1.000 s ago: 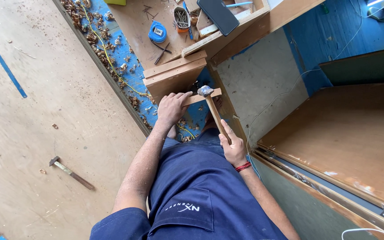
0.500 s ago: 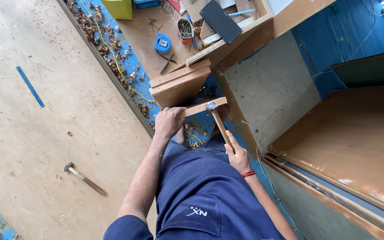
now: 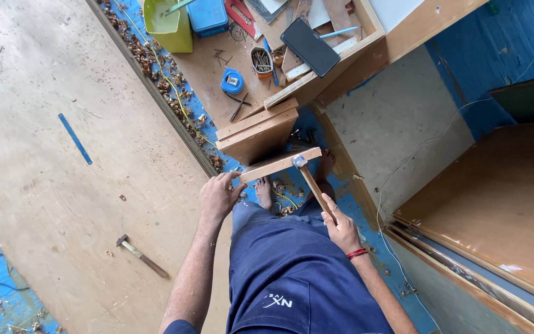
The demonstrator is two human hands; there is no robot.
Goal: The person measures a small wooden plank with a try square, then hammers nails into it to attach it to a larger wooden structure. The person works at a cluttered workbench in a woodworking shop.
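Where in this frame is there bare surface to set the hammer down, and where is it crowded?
Free: the big plywood sheet left of the left hand, between the blue strip and the spare hammer. Crowded: the board at top, with the tape measure, nail tin, phone and green tub.

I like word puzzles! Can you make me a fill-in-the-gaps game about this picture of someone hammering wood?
1. The right hand holds a ____ by its wooden handle.
2. The left hand steadies a strip of ____.
3. The tape measure on the bench is coloured ____.
4. A second hammer lies on the big board to the person's ____.

Missing words: hammer; wood; blue; left
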